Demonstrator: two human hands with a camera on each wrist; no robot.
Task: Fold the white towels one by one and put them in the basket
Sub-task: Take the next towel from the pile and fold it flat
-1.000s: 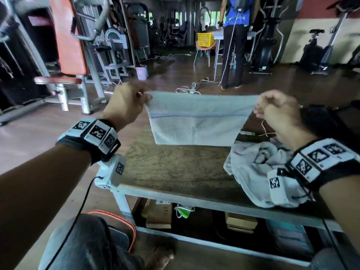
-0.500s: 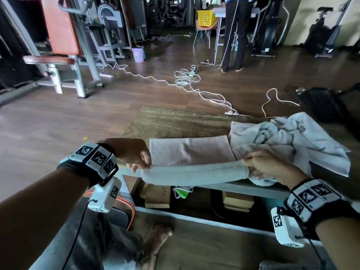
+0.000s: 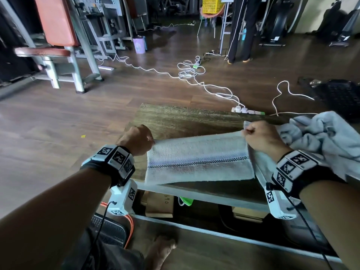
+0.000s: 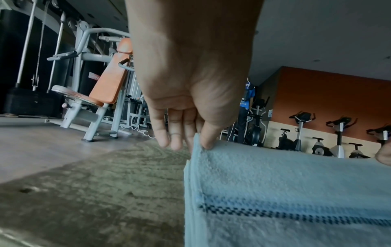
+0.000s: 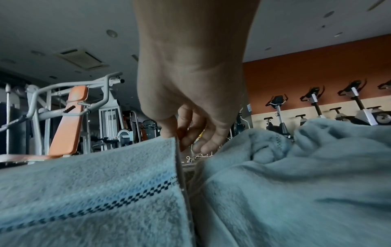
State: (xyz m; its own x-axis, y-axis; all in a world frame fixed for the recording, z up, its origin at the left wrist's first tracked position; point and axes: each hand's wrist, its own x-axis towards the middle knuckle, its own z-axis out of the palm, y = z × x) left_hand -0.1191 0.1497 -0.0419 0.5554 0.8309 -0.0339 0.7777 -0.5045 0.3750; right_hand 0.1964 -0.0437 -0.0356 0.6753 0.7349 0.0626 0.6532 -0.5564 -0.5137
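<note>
A white towel (image 3: pixel 198 162) with a blue stripe and a dark checked line lies folded on the wooden table (image 3: pixel 185 117), its near edge over the table's front rim. My left hand (image 3: pixel 153 141) pinches the towel's far left corner; in the left wrist view the thumb (image 4: pixel 208 140) presses on the towel (image 4: pixel 296 183) edge. My right hand (image 3: pixel 245 131) pinches the far right corner, seen in the right wrist view as fingers (image 5: pixel 169 132) on the towel (image 5: pixel 95 175) edge. A heap of unfolded white towels (image 3: pixel 323 137) (image 5: pixel 306 167) lies right beside it.
A yellow basket (image 3: pixel 212 4) stands far back by a standing person (image 3: pixel 241 36). A black crate (image 3: pixel 342 96) sits on the floor at right. White cables (image 3: pixel 194 75) and a power strip (image 3: pixel 245 110) lie beyond the table. Boxes (image 3: pixel 159 205) sit under the table; a gym bench (image 3: pixel 54 45) stands at left.
The towel, held up stretched a second ago, came down to the table's near edge. Both hands then carried its top edge forward, laying it flat with the striped side up.
</note>
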